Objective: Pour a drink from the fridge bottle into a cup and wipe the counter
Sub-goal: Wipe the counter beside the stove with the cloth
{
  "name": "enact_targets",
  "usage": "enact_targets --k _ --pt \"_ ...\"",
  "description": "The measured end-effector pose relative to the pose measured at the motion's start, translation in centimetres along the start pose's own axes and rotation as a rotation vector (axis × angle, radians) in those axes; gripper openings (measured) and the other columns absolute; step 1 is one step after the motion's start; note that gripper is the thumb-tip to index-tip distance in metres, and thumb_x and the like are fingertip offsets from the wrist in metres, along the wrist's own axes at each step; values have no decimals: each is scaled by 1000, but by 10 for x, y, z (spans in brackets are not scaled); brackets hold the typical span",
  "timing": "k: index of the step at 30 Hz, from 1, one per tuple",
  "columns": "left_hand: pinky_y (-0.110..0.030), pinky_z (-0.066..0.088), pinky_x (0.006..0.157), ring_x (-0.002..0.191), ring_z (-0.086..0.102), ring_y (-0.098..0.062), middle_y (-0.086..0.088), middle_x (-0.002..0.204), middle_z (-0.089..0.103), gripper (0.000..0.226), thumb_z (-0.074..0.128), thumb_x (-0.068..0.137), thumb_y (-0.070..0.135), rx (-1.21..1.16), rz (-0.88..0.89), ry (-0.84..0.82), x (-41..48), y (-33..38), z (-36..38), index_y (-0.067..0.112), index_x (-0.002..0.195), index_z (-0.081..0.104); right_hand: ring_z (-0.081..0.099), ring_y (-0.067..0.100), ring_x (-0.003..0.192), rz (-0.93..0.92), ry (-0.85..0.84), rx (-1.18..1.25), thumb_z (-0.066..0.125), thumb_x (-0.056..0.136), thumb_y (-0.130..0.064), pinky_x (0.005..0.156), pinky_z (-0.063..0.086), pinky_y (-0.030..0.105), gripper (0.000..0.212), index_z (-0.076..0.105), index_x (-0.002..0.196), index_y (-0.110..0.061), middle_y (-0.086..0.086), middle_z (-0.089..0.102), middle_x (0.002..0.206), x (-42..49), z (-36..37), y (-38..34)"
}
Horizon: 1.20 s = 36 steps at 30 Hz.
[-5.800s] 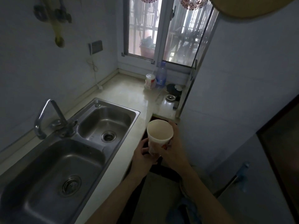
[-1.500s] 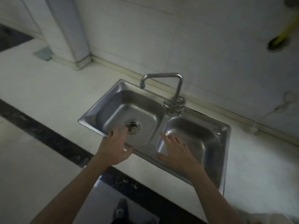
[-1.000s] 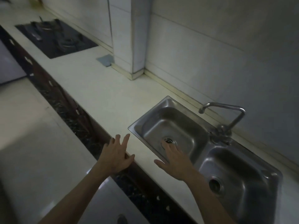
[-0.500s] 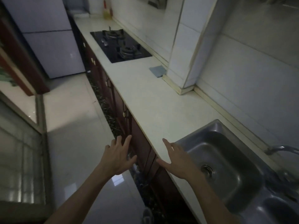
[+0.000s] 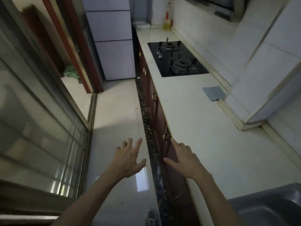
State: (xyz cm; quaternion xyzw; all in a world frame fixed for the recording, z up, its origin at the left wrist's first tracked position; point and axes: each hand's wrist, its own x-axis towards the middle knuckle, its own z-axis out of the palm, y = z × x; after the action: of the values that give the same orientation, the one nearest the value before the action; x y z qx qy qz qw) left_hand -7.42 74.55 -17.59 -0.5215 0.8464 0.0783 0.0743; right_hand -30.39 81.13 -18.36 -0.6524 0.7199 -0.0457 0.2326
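Left hand (image 5: 128,159) and right hand (image 5: 185,160) are spread wide, holding nothing. Well ahead of them stands the fridge (image 5: 114,46), shut, its bottle unseen. I'd walk close before reaching; the blue cloth (image 5: 214,93) lies ahead-right on the counter (image 5: 195,128) for wiping later.

The sink (image 5: 268,207) at 4 o'clock is cut by the bottom and right edges, so only a corner shows. The range hood (image 5: 228,8) at 1 o'clock and the fridge (image 5: 112,38) at 12 run past the top edge. The far bottle's (image 5: 167,17) label is too small to read. A shoe (image 5: 151,216) at 6 o'clock is cut off. The glass door (image 5: 32,128) at 9 o'clock is blurred.
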Motion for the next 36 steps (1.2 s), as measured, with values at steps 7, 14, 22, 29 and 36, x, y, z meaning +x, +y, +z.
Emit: enact_targets --k 7,14,22,29,36 --pt "-45 40 106 133 40 -32 -13 153 27 87 29 85 72 4 -82 -16 67 -16 -15 24 154 5 30 26 140 -36 -45 2 43 92 -67 111 36 48 87 -1 157 -29 4 28 156 80 -30 6" --pt "-43 41 104 130 42 -31 -14 152 29 84 38 90 66 -45 -81 -2 126 -37 -25 23 155 7 30 25 141 -35 -66 -6 43 91 -68 112 37 48 88 -1 157 -29 4 26 158 146 -46 3" --pt "-44 45 99 125 45 -33 -16 148 34 95 9 73 72 -3 9 7 224 -89 -40 22 154 9 29 25 143 14 -53 16 44 93 -66 113 35 47 87 -2 157 -29 4 20 160 234 -60 -16" --pt "-45 45 98 124 44 -34 -15 147 33 86 18 84 71 -3 81 19 319 -151 -69 21 154 9 29 25 143 71 -38 24 43 93 -67 113 36 47 86 -2 157 -31 3 18 160 331 -74 -48" --pt "-47 46 97 123 45 -36 -19 146 35 82 34 90 64 14 201 13 397 -179 -79 19 154 11 30 24 141 134 -20 69 44 93 -66 111 38 45 85 -1 157 -31 3 19 159 393 -86 -60"
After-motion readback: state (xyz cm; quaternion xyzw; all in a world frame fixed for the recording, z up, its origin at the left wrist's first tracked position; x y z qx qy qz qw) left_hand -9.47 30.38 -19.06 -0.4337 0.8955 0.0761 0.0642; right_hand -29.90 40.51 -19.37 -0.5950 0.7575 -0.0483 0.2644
